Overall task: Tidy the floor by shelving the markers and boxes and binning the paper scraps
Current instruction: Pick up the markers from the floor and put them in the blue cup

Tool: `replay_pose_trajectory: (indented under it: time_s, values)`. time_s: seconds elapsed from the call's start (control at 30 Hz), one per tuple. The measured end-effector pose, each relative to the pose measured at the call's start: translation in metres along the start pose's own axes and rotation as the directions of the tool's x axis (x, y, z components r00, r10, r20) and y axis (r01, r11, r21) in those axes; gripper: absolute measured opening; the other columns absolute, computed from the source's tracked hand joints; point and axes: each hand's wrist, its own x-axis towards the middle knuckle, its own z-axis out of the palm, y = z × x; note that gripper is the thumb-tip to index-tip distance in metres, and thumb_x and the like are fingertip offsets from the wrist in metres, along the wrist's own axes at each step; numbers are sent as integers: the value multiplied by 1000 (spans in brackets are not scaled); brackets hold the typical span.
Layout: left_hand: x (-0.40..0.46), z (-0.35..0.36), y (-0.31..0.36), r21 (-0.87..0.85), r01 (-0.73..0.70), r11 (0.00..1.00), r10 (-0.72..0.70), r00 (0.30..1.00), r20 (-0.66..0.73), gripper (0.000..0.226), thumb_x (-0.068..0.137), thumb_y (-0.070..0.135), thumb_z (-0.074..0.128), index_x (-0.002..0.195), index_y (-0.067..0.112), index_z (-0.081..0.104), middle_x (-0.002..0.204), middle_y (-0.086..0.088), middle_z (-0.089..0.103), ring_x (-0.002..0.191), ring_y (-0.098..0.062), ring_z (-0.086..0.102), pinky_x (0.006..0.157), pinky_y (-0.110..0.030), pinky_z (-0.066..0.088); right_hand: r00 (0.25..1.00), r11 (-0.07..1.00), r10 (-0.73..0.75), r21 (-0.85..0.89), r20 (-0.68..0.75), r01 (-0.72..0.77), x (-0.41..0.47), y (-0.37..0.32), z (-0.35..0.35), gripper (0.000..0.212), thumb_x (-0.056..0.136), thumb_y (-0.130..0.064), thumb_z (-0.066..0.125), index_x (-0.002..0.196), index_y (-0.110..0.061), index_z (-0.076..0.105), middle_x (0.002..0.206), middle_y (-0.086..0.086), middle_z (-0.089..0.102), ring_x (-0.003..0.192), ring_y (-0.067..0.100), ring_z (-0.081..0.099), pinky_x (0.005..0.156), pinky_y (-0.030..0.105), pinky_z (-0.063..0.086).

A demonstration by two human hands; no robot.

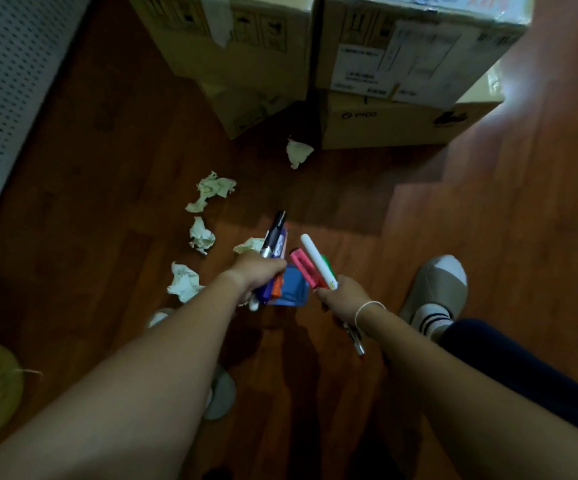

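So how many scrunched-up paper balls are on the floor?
5, maybe more hidden: one by the cardboard boxes, two mid-floor, one beside the left wrist, one peeking behind the left hand.

We count six crumpled paper scraps (215, 188) on the floor (107, 168), at least three cardboard boxes (401, 119), and roughly seven markers (317, 259) in two hands.

Arms: bare, no sleeves
Right wrist: thin white string bracelet (367, 310)
Right leg: dark navy trousers (522, 362)
Right foot: white sock with dark stripes (431, 315), grey slipper (436, 289)
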Motion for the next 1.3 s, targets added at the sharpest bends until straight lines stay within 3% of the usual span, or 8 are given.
replay_pose_trajectory:
  time_s: [0.07,0.2,0.3,0.67,0.8,0.93,1.1,1.3]
  values:
    - [-16,1,-15,2,59,998,-59,995,75,1,86,8,55,86,9,54,67,-11,61,42,-15,58,42,-26,52,1000,997,4,-72,19,-3,-7,6,11,17,87,-24,59,96,-14,48,93,17,62,46,13,43,38,21,35]
    - [-29,7,-42,28,171,985,-173,968,182,4,88,11,53,84,10,52,66,-8,60,43,-13,57,44,-22,50,997,986,71,-156,35,-64,-11,18,29,37,86,-26,59,115,-4,53,111,21,65,48,14,44,43,25,37]
    - [-22,12,-56,28,232,972,-232,951,206,6,89,12,53,83,11,52,67,-7,59,50,-15,56,46,-23,50,993,973,102,-216,57,-87,-6,22,36,39,87,-26,56,118,-2,54,111,21,66,48,15,45,41,25,37]
    - [7,15,-58,-61,344,937,-315,907,278,9,88,17,57,89,9,53,71,-8,61,40,-10,60,38,-18,48,990,982,132,-145,42,-125,6,12,46,35,84,-20,57,115,-4,56,108,19,67,48,17,48,40,24,37]
    - [14,18,-57,-37,356,934,-332,901,279,11,88,16,58,91,8,51,72,-9,60,41,-11,60,37,-18,48,994,982,104,-160,29,-98,5,6,44,37,84,-20,60,117,-4,55,112,19,65,73,26,61,47,25,40]
    - [17,15,-57,-18,362,932,-346,903,255,15,86,16,60,96,10,51,78,-11,61,59,-15,60,37,-20,49,991,972,132,-198,31,-123,0,4,40,39,85,-19,61,120,-5,51,114,17,62,58,18,50,43,24,37]
    - [18,14,-55,10,378,926,-367,894,258,20,85,15,62,99,10,50,83,-12,61,59,-15,60,37,-20,48,981,946,180,-288,77,-151,-5,0,38,40,86,-19,60,122,-6,51,109,15,64,50,14,48,38,22,35]
    - [29,18,-54,30,402,915,-395,880,265,22,82,15,65,97,10,51,81,-13,62,48,-15,64,36,-21,48,984,917,139,-391,112,-85,-2,-7,37,42,89,-22,55,128,-7,50,121,16,61,82,22,55,52,25,43]
